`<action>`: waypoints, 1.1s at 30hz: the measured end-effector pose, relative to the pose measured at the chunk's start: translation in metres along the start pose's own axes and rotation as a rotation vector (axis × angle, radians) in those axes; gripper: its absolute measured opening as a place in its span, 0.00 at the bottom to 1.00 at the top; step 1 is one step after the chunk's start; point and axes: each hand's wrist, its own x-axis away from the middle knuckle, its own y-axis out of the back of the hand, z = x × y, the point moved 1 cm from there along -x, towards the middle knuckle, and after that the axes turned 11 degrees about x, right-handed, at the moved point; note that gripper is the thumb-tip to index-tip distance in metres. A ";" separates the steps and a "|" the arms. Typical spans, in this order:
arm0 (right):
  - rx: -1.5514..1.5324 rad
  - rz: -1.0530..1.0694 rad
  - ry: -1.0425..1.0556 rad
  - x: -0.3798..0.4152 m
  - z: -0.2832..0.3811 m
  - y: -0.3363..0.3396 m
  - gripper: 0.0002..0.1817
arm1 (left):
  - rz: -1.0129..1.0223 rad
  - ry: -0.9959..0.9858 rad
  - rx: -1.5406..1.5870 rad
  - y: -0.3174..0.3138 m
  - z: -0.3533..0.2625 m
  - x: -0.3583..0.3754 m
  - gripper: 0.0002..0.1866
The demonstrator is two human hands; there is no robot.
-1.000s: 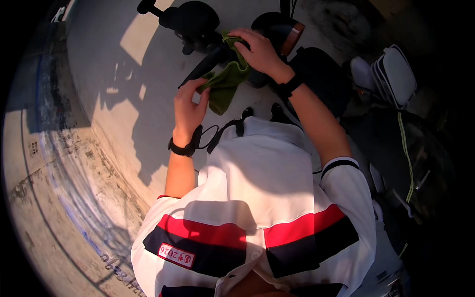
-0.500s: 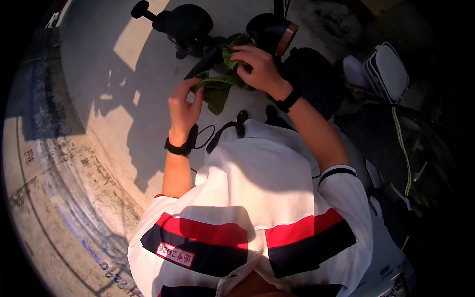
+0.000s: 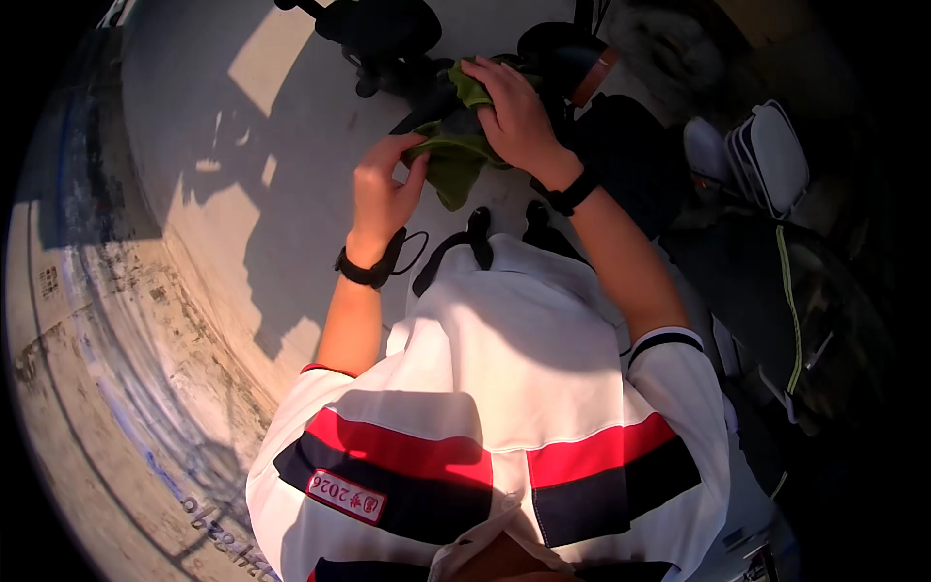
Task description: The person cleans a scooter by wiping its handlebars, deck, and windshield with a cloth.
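A crumpled green cloth point(image 3: 454, 177) spreads between my two hands, over a long dark part that is mostly in shadow. My left hand point(image 3: 385, 194) pinches the cloth's left edge between thumb and fingers. Higher up and to the right, my right hand point(image 3: 519, 118) is closed on another bunched part of it, fingers laid over the top. One corner of the cloth hangs down above my shoes. Black equipment with rounded shapes point(image 3: 388, 34) stands just beyond the hands. Beside it is a dark round housing with a reddish-brown band point(image 3: 593, 78).
On the right lie a white-edged case point(image 3: 779, 160) and a dark bag with a yellow-green cord point(image 3: 790, 310). A grey fluffy item point(image 3: 664, 48) sits at the upper right. Pale ground point(image 3: 194, 126) with shadows and a rough, stained strip point(image 3: 145, 388) runs along the left.
The view has shifted, so the equipment sits higher and further right. Both hands keep hold of the cloth, and the left hand is now closer to the right one.
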 end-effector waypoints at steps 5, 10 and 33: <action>-0.008 0.050 0.008 -0.004 -0.001 0.005 0.25 | -0.003 -0.005 0.020 -0.001 0.005 0.000 0.12; -0.051 -0.013 -0.059 0.019 -0.001 0.015 0.22 | 0.017 -0.032 0.037 -0.003 0.010 -0.002 0.12; 0.052 0.030 -0.009 0.002 0.004 0.004 0.27 | 0.037 -0.097 0.010 -0.004 0.015 -0.004 0.11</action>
